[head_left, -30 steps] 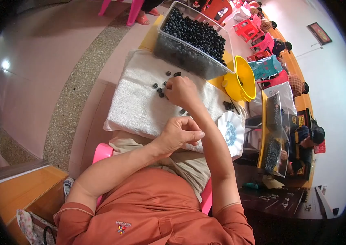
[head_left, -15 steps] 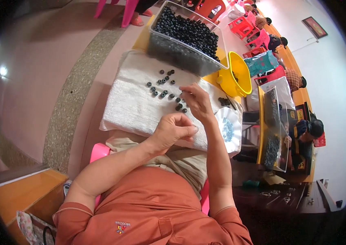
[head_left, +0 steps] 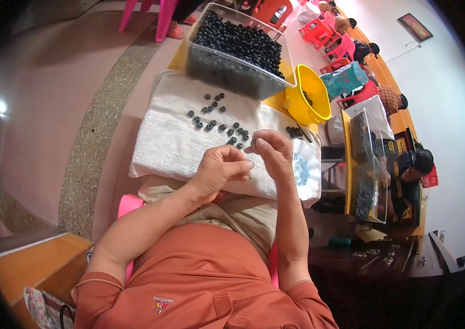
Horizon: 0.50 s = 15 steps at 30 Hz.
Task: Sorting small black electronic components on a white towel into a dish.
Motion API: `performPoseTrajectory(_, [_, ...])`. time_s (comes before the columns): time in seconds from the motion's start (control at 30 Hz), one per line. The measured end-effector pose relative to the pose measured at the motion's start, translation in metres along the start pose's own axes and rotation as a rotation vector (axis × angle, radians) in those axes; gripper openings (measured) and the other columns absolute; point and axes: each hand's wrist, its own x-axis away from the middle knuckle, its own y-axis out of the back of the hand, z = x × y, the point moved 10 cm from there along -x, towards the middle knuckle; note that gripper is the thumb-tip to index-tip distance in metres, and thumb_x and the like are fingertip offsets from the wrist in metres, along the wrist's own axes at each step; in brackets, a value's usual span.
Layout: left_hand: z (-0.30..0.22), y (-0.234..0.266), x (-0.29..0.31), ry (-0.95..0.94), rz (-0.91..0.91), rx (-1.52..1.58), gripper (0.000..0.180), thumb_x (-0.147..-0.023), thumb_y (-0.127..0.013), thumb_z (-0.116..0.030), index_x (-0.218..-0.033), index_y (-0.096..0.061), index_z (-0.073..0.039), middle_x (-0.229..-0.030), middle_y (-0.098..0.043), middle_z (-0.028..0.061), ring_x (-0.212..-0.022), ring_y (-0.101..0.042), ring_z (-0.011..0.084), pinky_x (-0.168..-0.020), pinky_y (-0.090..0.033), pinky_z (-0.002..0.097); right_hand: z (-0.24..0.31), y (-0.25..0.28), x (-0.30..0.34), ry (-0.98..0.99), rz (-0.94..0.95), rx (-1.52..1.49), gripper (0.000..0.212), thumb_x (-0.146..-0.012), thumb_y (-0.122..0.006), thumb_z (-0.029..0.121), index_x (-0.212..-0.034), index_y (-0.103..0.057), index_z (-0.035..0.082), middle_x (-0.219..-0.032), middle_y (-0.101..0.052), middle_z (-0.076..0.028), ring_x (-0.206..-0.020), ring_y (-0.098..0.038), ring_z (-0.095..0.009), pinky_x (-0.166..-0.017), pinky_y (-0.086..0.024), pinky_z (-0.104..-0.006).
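Over the near part of a white towel (head_left: 161, 148), my left hand (head_left: 222, 169) is closed, thumb against the fingers; what it pinches, if anything, is too small to make out. Just right of it, my right hand (head_left: 274, 153) is raised with thumb and forefinger pinched, a dark bit showing at the tips that looks like a small black part. Several small black cylindrical parts (head_left: 209, 126) with hollow ends lie scattered on the towel beyond both hands. Beside my right wrist sits a white fluted dish (head_left: 313, 183) holding small light-blue pieces (head_left: 301, 169).
A clear plastic bin (head_left: 232, 77) heaped with black parts (head_left: 238, 41) stands at the towel's far side. Right of it is a yellow basin (head_left: 298, 104), with a small cluster of dark parts (head_left: 294, 131) nearer me. Other people sit along tables at the right.
My right hand has drawn back from the scattered parts toward my left hand, its fingers now pinched. My left hand stays closed in nearly the same place. The whole view has shifted slightly.
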Motion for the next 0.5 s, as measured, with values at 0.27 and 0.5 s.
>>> performPoseTrajectory(0.27, [0.006, 0.002, -0.001, 0.014, 0.004, -0.028, 0.012, -0.083, -0.074, -0.007, -0.089, -0.064, -0.004, -0.082, -0.065, 0.0024, -0.07, -0.062, 0.0095, -0.066, -0.054, 0.0231, 0.008, -0.01, 0.015, -0.054, 0.08, -0.086, 0.021, -0.09, -0.068, 0.016, -0.099, -0.064, -0.003, -0.089, -0.062, -0.007, -0.08, -0.059, -0.014, -0.076, -0.052, -0.0302])
performPoseTrajectory(0.5, [0.006, 0.001, -0.001, -0.004, 0.02, -0.08, 0.009, -0.087, -0.07, -0.008, -0.092, -0.063, -0.004, -0.087, -0.065, 0.0035, -0.075, -0.064, 0.0106, -0.07, -0.057, 0.0246, 0.011, -0.01, 0.025, -0.074, 0.119, -0.062, 0.025, -0.092, -0.067, 0.021, -0.102, -0.065, -0.002, -0.095, -0.061, -0.008, -0.083, -0.058, -0.015, -0.075, -0.051, -0.0298])
